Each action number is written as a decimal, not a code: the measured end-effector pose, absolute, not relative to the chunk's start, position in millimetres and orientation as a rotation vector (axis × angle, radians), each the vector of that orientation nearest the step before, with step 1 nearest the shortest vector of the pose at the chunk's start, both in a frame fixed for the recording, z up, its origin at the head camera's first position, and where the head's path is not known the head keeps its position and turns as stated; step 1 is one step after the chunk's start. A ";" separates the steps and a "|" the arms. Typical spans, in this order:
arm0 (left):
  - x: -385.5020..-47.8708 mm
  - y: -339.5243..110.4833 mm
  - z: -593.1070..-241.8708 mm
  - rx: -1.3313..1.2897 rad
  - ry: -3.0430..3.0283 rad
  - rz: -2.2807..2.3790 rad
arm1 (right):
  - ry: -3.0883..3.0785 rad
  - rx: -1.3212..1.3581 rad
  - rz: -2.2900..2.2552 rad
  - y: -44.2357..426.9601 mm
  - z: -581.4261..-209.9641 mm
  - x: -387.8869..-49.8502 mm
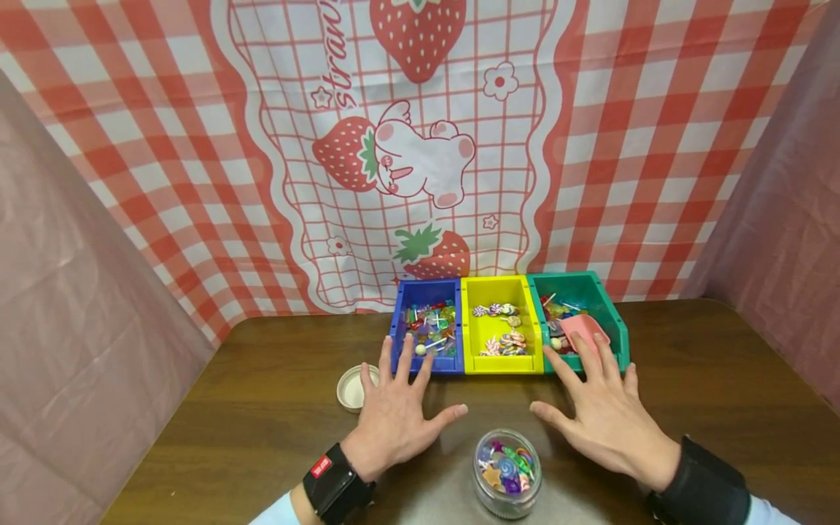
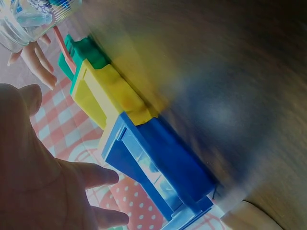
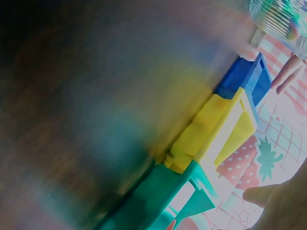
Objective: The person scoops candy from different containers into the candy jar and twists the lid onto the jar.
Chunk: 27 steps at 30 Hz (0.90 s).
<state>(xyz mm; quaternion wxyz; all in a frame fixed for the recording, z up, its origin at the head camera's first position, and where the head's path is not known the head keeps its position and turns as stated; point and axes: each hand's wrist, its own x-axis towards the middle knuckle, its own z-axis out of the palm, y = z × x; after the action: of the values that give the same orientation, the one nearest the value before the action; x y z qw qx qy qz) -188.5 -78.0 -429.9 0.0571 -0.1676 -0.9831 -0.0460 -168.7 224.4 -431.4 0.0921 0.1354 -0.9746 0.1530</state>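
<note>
My left hand (image 1: 396, 423) is spread with fingers straight, in front of the blue bin (image 1: 428, 363) and beside a round white lid (image 1: 352, 388). Fingers also spread, my right hand (image 1: 607, 419) lies before the green bin (image 1: 613, 313), which holds wrapped candies and a pink scoop (image 1: 586, 332). Neither hand grips anything. Between the wrists stands an uncovered glass jar (image 1: 507, 503) with colourful candy-shaped pieces inside. Its ribbed side shows at the upper edge of the right wrist view.
A yellow bin (image 1: 502, 364) with swirl candies (image 1: 512, 341) sits between the blue and green bins, all in one row. Behind them hangs a red-and-white checked cloth (image 1: 630, 146). Brown wood-look table surface (image 1: 230, 408) extends to both sides.
</note>
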 end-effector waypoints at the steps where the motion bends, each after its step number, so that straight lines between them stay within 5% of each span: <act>1: -188.4 -77.9 -429.8 -0.510 -2.981 -0.143 | -2.897 0.399 0.453 224.4 -431.3 -168.9; 27: -194.0 -89.3 -430.5 -0.466 -2.980 -0.123 | -2.920 0.373 0.439 225.2 -424.2 -167.5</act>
<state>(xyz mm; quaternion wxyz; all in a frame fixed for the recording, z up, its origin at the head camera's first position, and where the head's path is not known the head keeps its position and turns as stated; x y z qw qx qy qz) -194.0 -89.3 -430.5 0.0611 -0.1542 -0.9853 -0.0406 -167.5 225.2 -424.2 0.0826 0.1249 -0.9777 0.1470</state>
